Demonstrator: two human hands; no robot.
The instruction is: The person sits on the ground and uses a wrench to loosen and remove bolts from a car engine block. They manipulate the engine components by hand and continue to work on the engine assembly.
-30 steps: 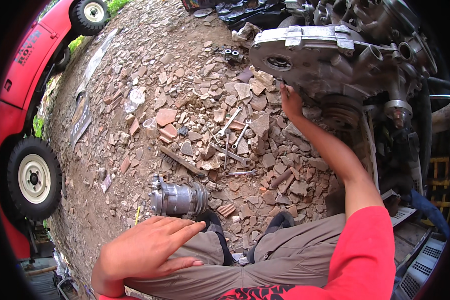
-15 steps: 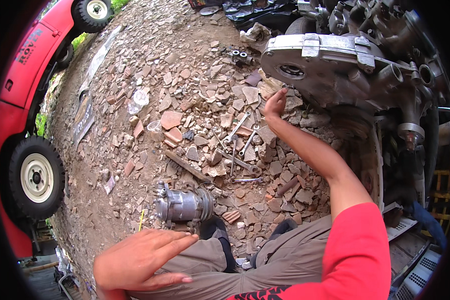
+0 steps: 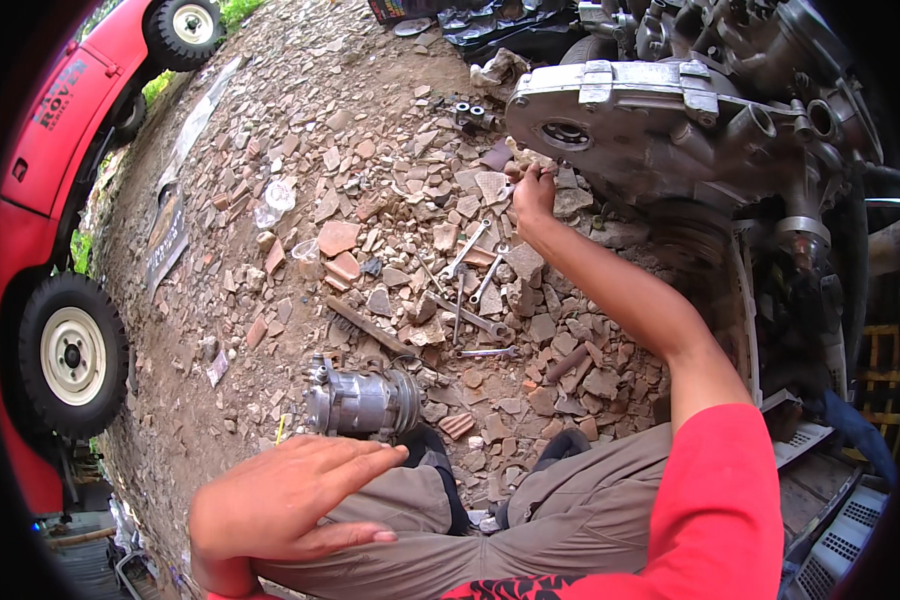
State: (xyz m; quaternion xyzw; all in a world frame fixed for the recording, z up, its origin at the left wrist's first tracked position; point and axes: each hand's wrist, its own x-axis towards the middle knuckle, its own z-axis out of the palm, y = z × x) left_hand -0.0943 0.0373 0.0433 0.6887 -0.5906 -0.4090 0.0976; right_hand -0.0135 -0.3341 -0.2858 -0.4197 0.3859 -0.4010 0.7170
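Note:
My right hand (image 3: 532, 195) is reached out beside the lower left of a grey metal engine assembly (image 3: 630, 130), fingers curled together round a small thing I cannot make out. My left hand (image 3: 300, 495) rests palm down over my left leg, its fingers apart and holding nothing. Beyond it lies a silver compressor with a grooved pulley (image 3: 355, 400). Several loose wrenches (image 3: 465, 250) are spread on the rubble in the middle, beside a weathered stick-like piece (image 3: 365, 325).
A red vehicle (image 3: 45, 200) stands along the left. The ground (image 3: 270, 150) is strewn with broken tile and stones. A black plastic bag (image 3: 490, 30) and a small metal part (image 3: 475, 115) lie at the back. White perforated crates (image 3: 840, 535) are at the lower right.
My right hand has drawn away from the engine's underside toward the left, its fingers now curled. My left hand stays over my leg. The view has shifted slightly.

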